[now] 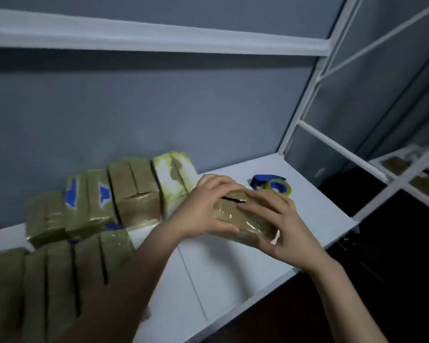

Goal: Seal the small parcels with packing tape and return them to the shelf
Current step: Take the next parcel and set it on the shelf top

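Head view: the small parcel (243, 220) is between my two hands, low over the white shelf (233, 268). I cannot tell if it sits on the board or hangs just above it.

My left hand (203, 209) grips the left end, with fingers curled over the top and the thumb at the near side. My right hand (280, 229) holds the right end, with fingers laid across the top and wrapped round the near corner.

I think the parcel is light, since I can hold it by its ends. It looks like a stiff little box. The shiny tape round it may be slippery, so I should hold it by both ends and not squeeze the middle. There is a dark slit on top, between my hands. It may be an open flap, but the picture is too blurry to be sure.

My hands hide both ends and the bottom of the parcel.

The tape roll (273, 185) lies just past my right hand. A row of parcels (134, 194) stands just past my left hand. More parcels (47, 280) sit nearer to me, but my left arm and the picture edge cut them off.
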